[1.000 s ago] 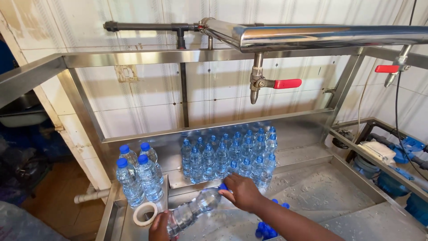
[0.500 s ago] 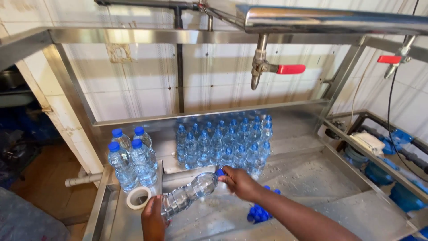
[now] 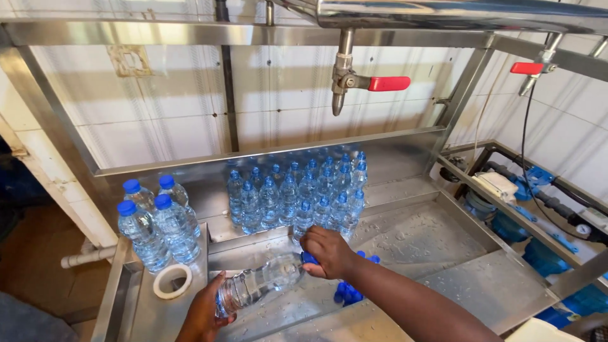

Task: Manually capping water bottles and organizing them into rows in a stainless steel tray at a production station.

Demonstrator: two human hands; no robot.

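While lying tilted above the wet steel surface [image 3: 443, 253], clear plastic bottle [image 3: 259, 285], water inside, base gripped by left hand [image 3: 206, 313], blue cap [image 3: 309, 258] pinched by right hand [image 3: 329, 253]. Far behind, cluster of capped bottles [image 3: 297, 190]; left, four more bottles [image 3: 155, 221] near tape roll [image 3: 172, 280].

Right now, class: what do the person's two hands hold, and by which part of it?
One clear plastic water bottle, lying tilted: the left hand grips its base, and the right hand grips its blue cap.
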